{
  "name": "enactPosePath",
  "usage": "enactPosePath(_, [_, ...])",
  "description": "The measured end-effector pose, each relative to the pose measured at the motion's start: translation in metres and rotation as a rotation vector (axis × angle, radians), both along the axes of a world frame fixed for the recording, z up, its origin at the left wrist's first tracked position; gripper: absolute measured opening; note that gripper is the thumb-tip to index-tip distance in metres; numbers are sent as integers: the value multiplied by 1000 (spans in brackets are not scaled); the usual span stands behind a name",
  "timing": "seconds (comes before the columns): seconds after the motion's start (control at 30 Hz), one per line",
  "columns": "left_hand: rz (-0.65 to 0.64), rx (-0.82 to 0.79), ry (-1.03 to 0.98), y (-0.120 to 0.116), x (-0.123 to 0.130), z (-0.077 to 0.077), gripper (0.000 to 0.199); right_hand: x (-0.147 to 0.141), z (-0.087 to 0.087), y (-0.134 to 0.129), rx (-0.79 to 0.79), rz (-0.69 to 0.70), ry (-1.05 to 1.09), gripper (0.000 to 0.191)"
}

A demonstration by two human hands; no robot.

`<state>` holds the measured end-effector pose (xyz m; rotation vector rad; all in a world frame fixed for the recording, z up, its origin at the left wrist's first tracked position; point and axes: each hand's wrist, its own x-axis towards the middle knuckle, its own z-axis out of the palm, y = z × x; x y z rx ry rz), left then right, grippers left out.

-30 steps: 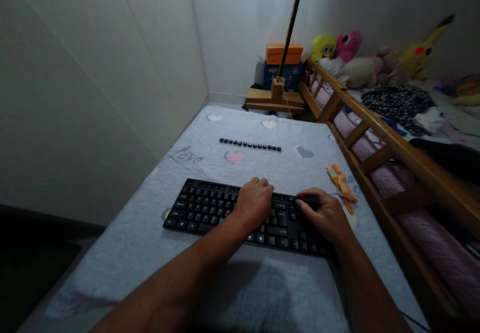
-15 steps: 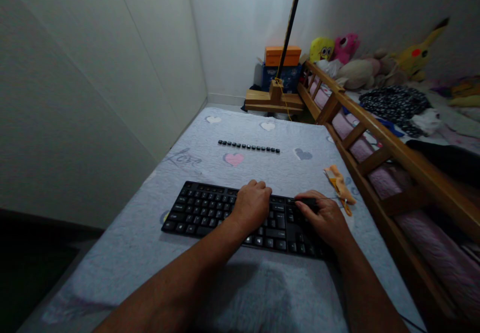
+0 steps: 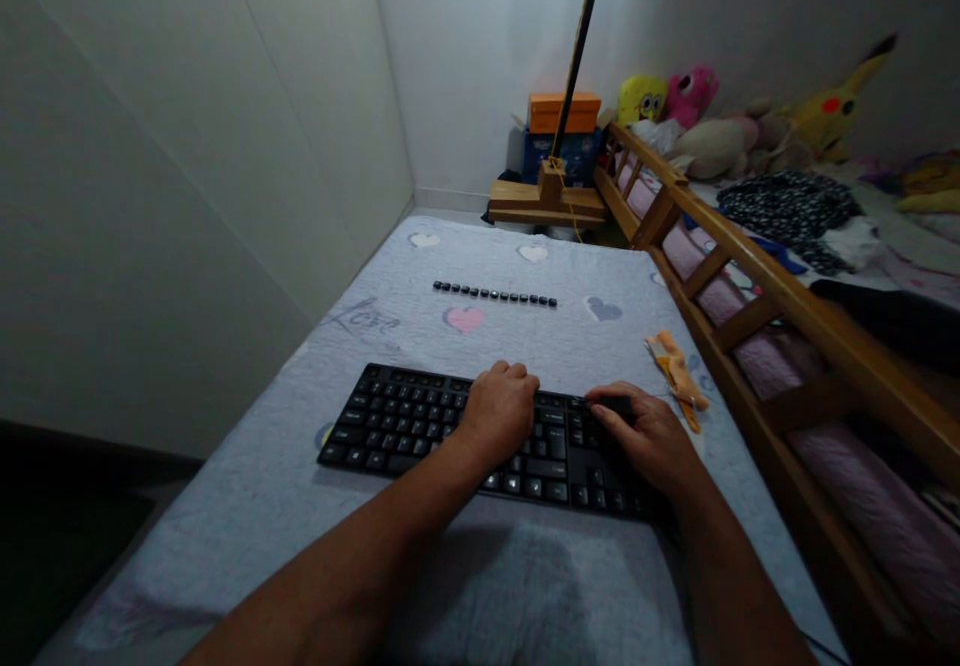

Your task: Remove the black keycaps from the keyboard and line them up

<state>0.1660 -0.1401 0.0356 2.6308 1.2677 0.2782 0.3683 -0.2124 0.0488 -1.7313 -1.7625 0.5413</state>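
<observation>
A black keyboard (image 3: 405,416) lies slightly slanted on the cloth-covered surface. My left hand (image 3: 501,411) rests over its upper middle, fingers curled together at the far edge; what they hold, if anything, is hidden. Over the right part of the keyboard is my right hand (image 3: 641,431), thumb and forefinger brought together near the upper keys around something dark that I cannot make out. Beyond the keyboard, several small black keycaps (image 3: 494,295) form a row. To the right, a brush (image 3: 679,391) lies against an orange cloth (image 3: 681,371).
The surface has a pale blue cover (image 3: 360,536) with heart prints. A wooden bed rail (image 3: 750,266) runs along the right, with plush toys (image 3: 720,146) behind it. At the far end stand a wooden base with a dark pole (image 3: 577,56) and an orange box (image 3: 564,112).
The thin dark line that stretched from my right hand toward the orange cloth no longer shows. My hands stay in nearly the same place; the view has shifted slightly.
</observation>
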Motion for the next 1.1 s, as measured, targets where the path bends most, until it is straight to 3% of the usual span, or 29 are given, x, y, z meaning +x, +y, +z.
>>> enactPosePath(0.43, [-6, 6, -14, 0, 0, 0, 21, 0, 3, -2, -24, -22, -23, 24])
enactPosePath(1.1, [-4, -1, -8, 0, 0, 1, 21, -5, -4, -5, 98, -21, -89, 21])
